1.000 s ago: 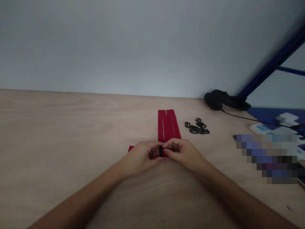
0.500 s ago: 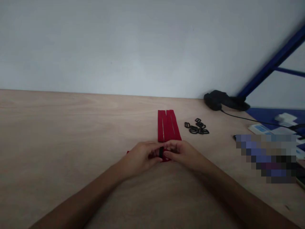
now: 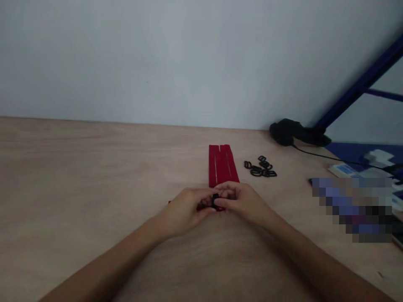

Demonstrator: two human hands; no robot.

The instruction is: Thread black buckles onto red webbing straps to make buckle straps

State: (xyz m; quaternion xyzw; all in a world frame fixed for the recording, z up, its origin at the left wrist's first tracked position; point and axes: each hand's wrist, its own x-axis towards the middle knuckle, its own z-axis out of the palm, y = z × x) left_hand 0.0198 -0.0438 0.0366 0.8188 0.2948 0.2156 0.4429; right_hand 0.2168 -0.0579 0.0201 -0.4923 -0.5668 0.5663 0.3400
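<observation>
Drawn closer together, left hand (image 3: 184,211) and right hand (image 3: 245,202) clamp a black buckle (image 3: 215,200) over red strips (image 3: 222,167), spare buckles (image 3: 260,167) at two o'clock, short of the table's back edge (image 3: 126,122).

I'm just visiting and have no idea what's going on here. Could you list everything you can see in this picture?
Tabletop: one, light wood, under everything.
Wall: one, pale grey, behind the table.
Slit strip: one, red, on the table, near end under the hands.
Loose rings: several, black, heaped right of the strip.
Ring: one, black, between the hands.
Device: one, black, at the table's back edge.
Cable: one, black, running right from the device.
Frame bar: one, dark blue, upper right.
Mat: one, blue, far right.
Blurred object: one, mixed colours, right side; cannot tell what it is.
Left hand: one, on the ring.
Right hand: one, on the ring.
</observation>
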